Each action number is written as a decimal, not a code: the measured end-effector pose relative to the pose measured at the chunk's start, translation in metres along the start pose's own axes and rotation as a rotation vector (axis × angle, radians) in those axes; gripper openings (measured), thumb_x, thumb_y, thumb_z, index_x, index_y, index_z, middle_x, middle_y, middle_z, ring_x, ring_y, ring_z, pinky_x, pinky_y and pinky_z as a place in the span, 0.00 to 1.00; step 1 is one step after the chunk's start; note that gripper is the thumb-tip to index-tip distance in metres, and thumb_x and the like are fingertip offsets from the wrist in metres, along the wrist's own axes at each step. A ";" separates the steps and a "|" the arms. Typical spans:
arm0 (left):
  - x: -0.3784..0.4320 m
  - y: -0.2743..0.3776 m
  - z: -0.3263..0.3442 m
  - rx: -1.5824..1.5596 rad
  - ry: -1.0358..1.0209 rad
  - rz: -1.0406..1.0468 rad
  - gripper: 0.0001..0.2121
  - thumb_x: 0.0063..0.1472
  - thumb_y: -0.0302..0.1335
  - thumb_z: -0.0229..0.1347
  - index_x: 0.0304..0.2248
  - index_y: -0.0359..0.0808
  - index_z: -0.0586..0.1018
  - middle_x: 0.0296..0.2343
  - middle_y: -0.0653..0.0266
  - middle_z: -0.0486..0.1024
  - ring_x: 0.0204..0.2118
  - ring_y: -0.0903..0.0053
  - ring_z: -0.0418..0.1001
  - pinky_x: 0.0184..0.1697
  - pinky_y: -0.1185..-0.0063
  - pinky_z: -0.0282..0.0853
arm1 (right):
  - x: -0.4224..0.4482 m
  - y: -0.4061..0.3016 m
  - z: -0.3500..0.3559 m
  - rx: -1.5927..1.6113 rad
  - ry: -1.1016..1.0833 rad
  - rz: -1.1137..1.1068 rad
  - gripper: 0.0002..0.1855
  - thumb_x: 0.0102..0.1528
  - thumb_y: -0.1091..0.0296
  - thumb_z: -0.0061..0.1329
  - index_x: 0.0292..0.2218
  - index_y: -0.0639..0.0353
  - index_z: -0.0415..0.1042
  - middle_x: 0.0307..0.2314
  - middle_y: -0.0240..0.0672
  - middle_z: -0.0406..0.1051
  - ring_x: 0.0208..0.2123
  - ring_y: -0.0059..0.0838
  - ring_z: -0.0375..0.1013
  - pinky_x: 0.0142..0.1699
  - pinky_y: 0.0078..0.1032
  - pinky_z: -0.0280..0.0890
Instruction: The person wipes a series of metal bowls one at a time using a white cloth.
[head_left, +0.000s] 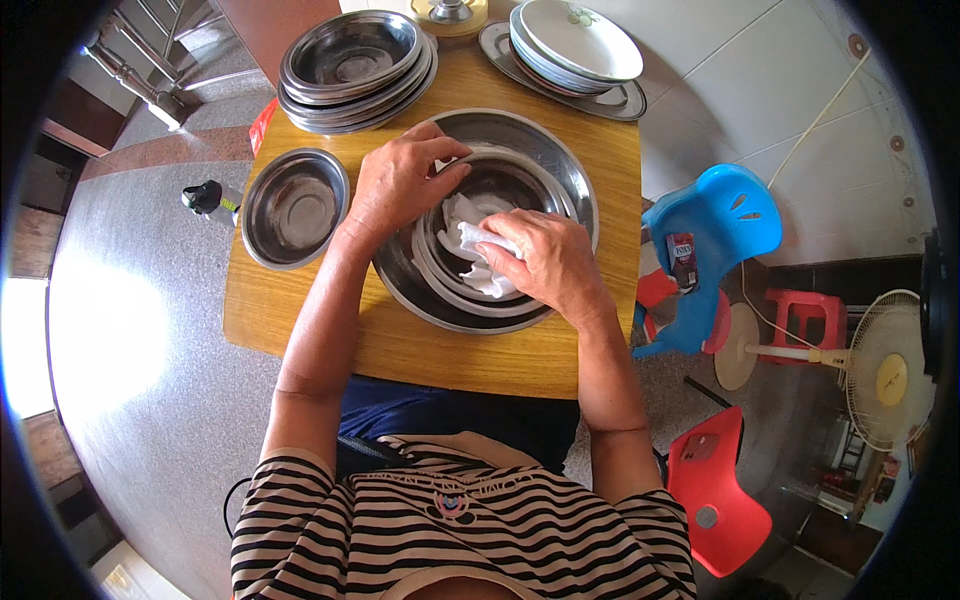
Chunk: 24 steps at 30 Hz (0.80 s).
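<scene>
Several steel bowls lie nested in a wide steel basin (574, 172) on the wooden table. My left hand (412, 176) grips the upper left rim of the innermost steel bowl (510, 176), fingertips over its edge. In my right hand (544, 259) is a crumpled white cloth (465, 225), pressed inside that bowl; part of the cloth spreads over the bowl's lower left wall. A single steel bowl (300, 210) stands left of the basin, close to my left forearm. The palm side of my right hand is hidden.
On the yellow wooden table (420, 360), stacked steel bowls (352, 64) stand at the back left, and stacked white plates (585, 41) rest on an oval metal tray (634, 101) at the back right. A blue plastic chair (690, 300) and a fan (889, 375) are to the right.
</scene>
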<state>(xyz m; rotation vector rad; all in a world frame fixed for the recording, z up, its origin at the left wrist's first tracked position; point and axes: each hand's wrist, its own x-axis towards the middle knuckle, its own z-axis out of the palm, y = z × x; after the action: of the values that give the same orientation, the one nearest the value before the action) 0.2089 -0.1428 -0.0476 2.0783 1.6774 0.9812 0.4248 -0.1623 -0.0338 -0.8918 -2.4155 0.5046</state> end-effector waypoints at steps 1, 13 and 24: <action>-0.001 0.003 -0.001 -0.001 0.000 0.002 0.09 0.54 0.33 0.60 0.35 0.42 0.83 0.29 0.64 0.75 0.30 0.68 0.76 0.34 0.73 0.71 | 0.000 0.001 0.001 -0.003 0.027 -0.017 0.09 0.49 0.67 0.58 0.32 0.60 0.75 0.27 0.36 0.76 0.28 0.38 0.76 0.33 0.31 0.69; -0.004 0.023 -0.013 -0.292 0.139 -0.154 0.10 0.55 0.28 0.60 0.38 0.36 0.81 0.20 0.64 0.76 0.19 0.84 0.69 0.24 0.82 0.66 | 0.005 0.000 0.002 -0.095 0.250 -0.069 0.09 0.47 0.68 0.59 0.32 0.55 0.75 0.23 0.28 0.74 0.26 0.31 0.74 0.34 0.28 0.66; 0.006 -0.015 0.003 -1.034 0.055 -0.181 0.15 0.62 0.25 0.55 0.48 0.30 0.72 0.33 0.72 0.75 0.33 0.92 0.70 0.37 0.90 0.66 | 0.011 -0.010 -0.017 -0.318 0.136 -0.088 0.19 0.44 0.75 0.55 0.40 0.49 0.74 0.41 0.29 0.71 0.45 0.34 0.70 0.51 0.33 0.59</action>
<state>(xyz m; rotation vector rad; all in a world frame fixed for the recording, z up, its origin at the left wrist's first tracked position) 0.2005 -0.1327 -0.0573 1.1927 0.9737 1.4251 0.4226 -0.1593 -0.0114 -0.9107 -2.4337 0.0241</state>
